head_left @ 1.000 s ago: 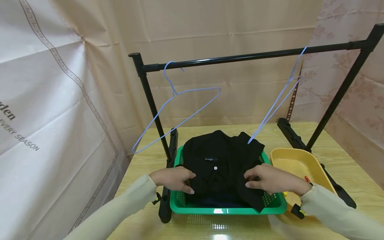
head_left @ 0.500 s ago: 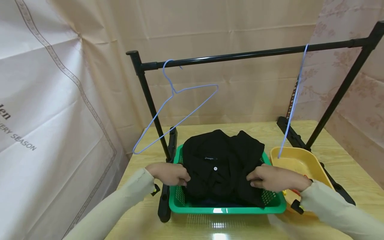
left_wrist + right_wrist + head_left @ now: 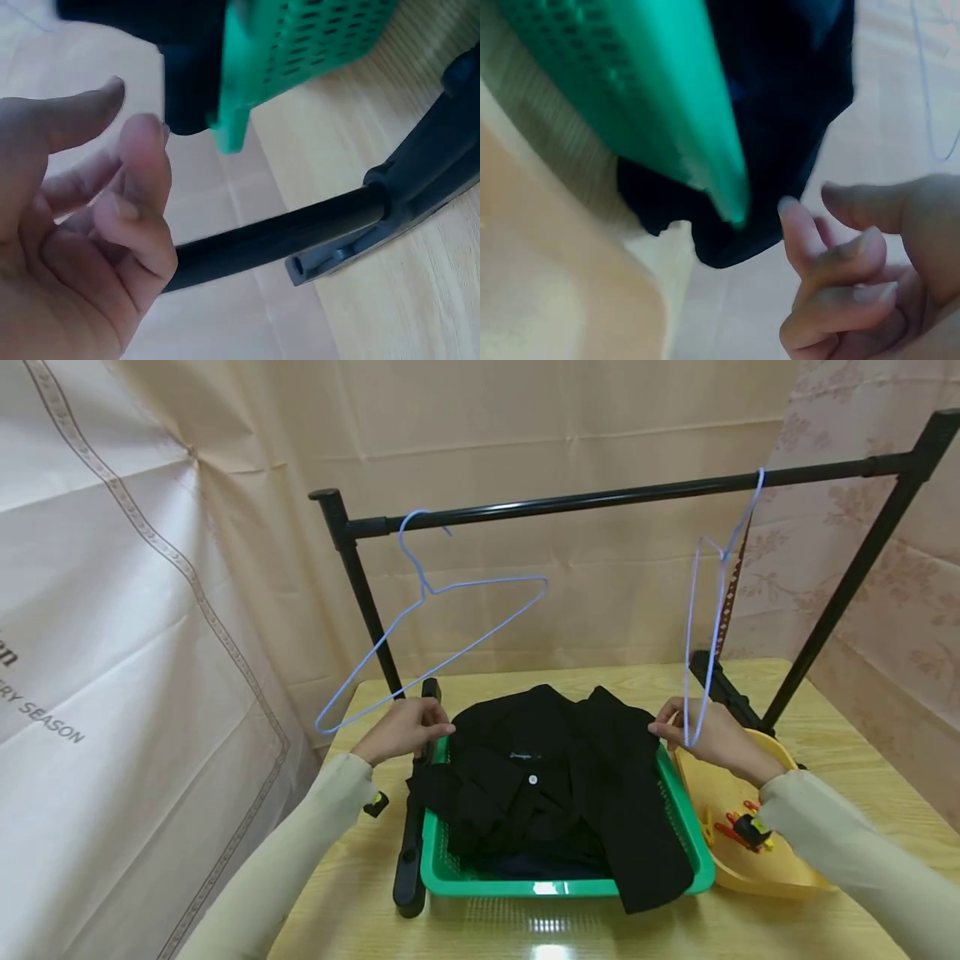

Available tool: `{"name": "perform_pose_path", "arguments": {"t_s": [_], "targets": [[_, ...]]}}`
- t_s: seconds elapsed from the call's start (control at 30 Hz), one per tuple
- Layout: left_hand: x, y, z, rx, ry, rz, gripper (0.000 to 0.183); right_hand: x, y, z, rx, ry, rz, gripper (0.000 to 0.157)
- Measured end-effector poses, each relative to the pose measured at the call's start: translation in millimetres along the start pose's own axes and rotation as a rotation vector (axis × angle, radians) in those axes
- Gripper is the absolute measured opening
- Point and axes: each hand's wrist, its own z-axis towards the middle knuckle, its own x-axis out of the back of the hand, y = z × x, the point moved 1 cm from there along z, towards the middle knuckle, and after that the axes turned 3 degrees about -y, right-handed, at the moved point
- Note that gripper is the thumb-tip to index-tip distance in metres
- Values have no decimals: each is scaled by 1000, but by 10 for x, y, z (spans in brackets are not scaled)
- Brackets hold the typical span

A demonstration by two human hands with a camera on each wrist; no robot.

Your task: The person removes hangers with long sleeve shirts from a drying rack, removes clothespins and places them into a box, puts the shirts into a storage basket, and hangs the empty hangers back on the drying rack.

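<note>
A black shirt (image 3: 555,777) with a white button and a neck label lies in the green basket (image 3: 517,888). One sleeve hangs over the front rim at right, and dark cloth shows beneath. At the shirt's left shoulder is my left hand (image 3: 405,728); in the left wrist view its thumb stands apart from loosely bent fingers, with no cloth between. My right hand (image 3: 727,743) is by the other shoulder. Its thumb and index finger (image 3: 799,236) are apart, the fingertip close to the cloth. The lower end of a blue hanger (image 3: 716,643) overlaps this hand in the head view.
A black rack (image 3: 570,507) spans the wooden table (image 3: 360,910). Another blue hanger (image 3: 422,587) hangs at its left end. Right of the basket is a yellow tray (image 3: 772,883) holding several red and yellow clips (image 3: 738,831).
Both hands have moved from the shirt's front up to its shoulders. The sleeves now spread outward, the right one over the front rim. The right-hand hanger has swung and turned.
</note>
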Motion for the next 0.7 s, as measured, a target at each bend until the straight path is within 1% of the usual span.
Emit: {"name": "perform_pose_path", "arguments": {"t_s": [0.07, 0.13, 0.2, 0.27, 0.33, 0.4, 0.47, 0.57, 0.63, 0.7], "targets": [[-39, -5, 69, 31, 33, 25, 30, 14, 60, 53, -26, 34, 12, 40], [-79, 5, 136, 56, 43, 59, 38, 21, 121, 109, -76, 40, 31, 53], [-123, 15, 194, 72, 23, 86, 47, 20, 179, 173, -117, 25, 20, 63], [-167, 20, 242, 69, -24, 115, 52, 4, 240, 230, -142, -15, 23, 67], [-202, 29, 274, 54, -58, 146, 54, -18, 276, 272, -138, -44, 29, 63], [-225, 41, 293, 39, -61, 144, 53, -33, 297, 302, -124, -34, 23, 54], [-235, 54, 303, 23, -26, 144, 46, -36, 300, 326, -80, 12, -10, 40], [-237, 48, 309, 2, 40, 115, 29, -21, 292, 365, -23, 94, -81, 22], [-231, 34, 297, -11, 76, 89, 19, -5, 274, 378, 8, 132, -123, 17], [-223, 21, 265, -26, 97, 47, 14, 10, 249, 369, 13, 159, -140, 18]]}}
